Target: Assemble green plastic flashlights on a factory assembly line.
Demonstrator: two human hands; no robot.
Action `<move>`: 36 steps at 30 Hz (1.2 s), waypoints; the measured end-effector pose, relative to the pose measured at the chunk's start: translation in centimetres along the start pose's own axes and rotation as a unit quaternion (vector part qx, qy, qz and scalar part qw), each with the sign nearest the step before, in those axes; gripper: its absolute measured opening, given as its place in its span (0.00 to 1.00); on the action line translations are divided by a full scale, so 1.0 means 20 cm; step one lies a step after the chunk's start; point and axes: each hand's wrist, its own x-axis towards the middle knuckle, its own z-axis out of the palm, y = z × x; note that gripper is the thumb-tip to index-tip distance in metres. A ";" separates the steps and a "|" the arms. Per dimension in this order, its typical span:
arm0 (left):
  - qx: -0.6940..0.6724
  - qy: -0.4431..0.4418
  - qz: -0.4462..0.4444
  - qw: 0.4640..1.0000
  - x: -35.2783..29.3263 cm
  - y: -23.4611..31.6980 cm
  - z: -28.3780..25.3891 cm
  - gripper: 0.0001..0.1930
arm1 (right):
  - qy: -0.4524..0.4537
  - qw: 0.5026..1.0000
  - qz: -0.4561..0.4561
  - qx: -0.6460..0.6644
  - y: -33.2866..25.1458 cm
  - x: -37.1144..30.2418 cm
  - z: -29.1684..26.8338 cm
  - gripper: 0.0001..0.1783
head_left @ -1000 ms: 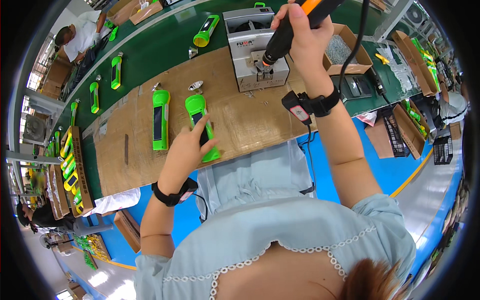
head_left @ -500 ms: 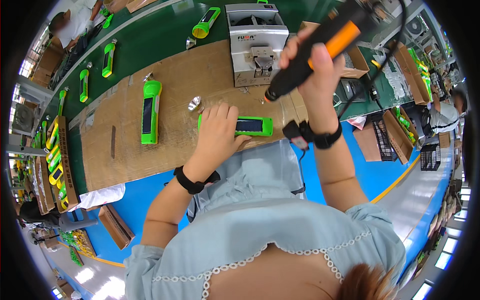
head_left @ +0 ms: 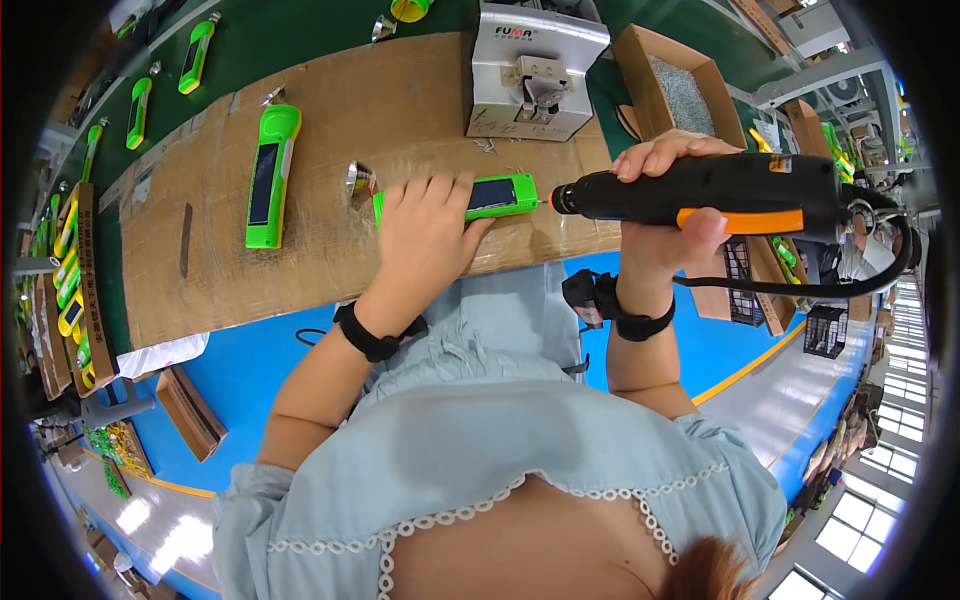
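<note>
My left hand presses a green flashlight with a dark solar panel down on the cardboard. Its fingers wrap over the flashlight's left part and hide it. In my right hand is a black and orange electric screwdriver, held level with its cord trailing right. The bit points left at the flashlight's right end, at or very near it; whether they touch I cannot tell. A shiny reflector cup sits by the flashlight's covered end. Farther left, another green flashlight lies lengthwise.
A grey metal machine stands at the back, with loose screws before it. Right of it is a cardboard box of small metal parts. More flashlights lie on the green tabletop, and others fill a carton at left.
The screwdriver has swung from a raised slant to level, its bit coming to the flashlight's right end. My left hand still holds the flashlight. The whole view has shifted.
</note>
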 end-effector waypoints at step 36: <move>-0.005 -0.007 0.001 1.000 0.03 -0.02 -0.01 0.26 | -0.079 0.996 0.016 0.022 0.10 0.11 0.01 0.29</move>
